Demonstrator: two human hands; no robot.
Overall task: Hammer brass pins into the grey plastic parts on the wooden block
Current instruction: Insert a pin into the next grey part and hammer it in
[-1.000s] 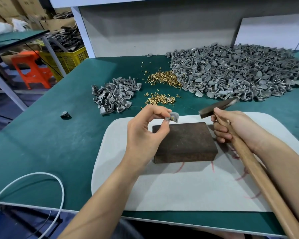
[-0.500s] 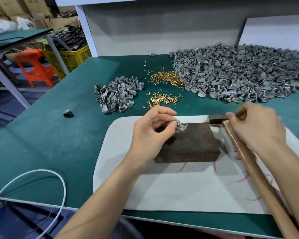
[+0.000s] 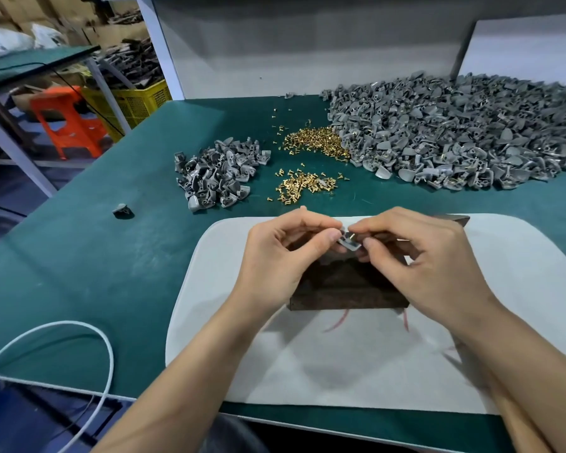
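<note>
A dark wooden block (image 3: 340, 289) lies on a white mat (image 3: 340, 361). Both hands meet just above its far edge. My left hand (image 3: 275, 253) pinches a small grey plastic part (image 3: 350, 245) between thumb and fingers. A brass pin (image 3: 352, 236) stands in that part, and the thumb and forefinger of my right hand (image 3: 422, 256) close on it. Behind my right hand, the dark hammer head (image 3: 455, 220) lies on the mat, mostly hidden. The handle runs under my right forearm.
A small heap of grey parts (image 3: 219, 173) sits at the back left and a large heap (image 3: 455, 132) at the back right. Two piles of brass pins (image 3: 304, 186) lie between them. One stray grey part (image 3: 122, 209) and a white cable (image 3: 79, 325) lie to the left.
My right hand let its grip on the hammer go and came left to the grey part. My left hand brought the part down over the block's far edge.
</note>
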